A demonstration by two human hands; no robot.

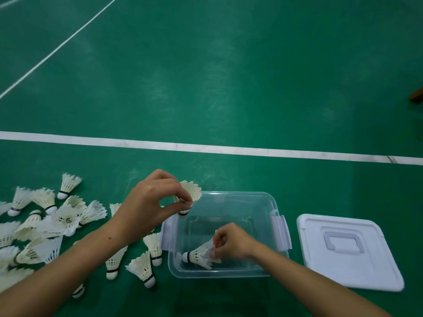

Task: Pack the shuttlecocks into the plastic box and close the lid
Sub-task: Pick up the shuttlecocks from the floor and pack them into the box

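A clear plastic box (263, 202) stands open on the green floor. My right hand (231, 242) is inside it and pinches the feathers of a white shuttlecock (198, 256) that lies on the box bottom, cork to the left. My left hand (153, 202) pinches another shuttlecock (192, 193) by its feather skirt above the box's far left corner, cork down. The white lid (348, 252) with a handle lies flat to the right of the box. Several loose shuttlecocks (66, 216) are scattered on the floor to the left.
A broad white court line (229, 148) runs across the floor behind the box, and a thin line (57, 49) slants at the far left. A brown object (417, 94) shows at the right edge.
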